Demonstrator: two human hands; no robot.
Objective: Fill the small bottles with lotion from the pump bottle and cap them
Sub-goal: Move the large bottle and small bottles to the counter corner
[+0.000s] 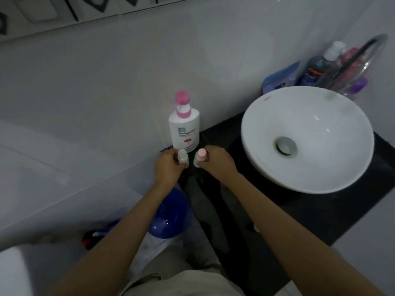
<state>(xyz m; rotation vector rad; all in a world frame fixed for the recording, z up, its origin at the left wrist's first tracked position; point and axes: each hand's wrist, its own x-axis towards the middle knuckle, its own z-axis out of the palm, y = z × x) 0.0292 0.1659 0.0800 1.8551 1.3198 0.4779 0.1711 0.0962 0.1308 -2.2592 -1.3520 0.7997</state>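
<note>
A white pump bottle (pixel 185 127) with a pink pump head stands at the left end of the black counter (pixel 320 212), against the wall. Just in front of it my left hand (pixel 167 165) grips a small bottle with a white cap (pixel 183 157). My right hand (pixel 214 160) grips a second small bottle with a pink cap (pixel 200 157). Both small bottles are upright, side by side and close together, their lower parts hidden by my fingers.
A white round basin (pixel 307 137) fills the counter to the right. Behind it stand toiletry bottles and a blue pouch (pixel 282 76) beside a chrome tap (pixel 363 58). A blue bin (pixel 171 212) sits on the floor below the counter's left end.
</note>
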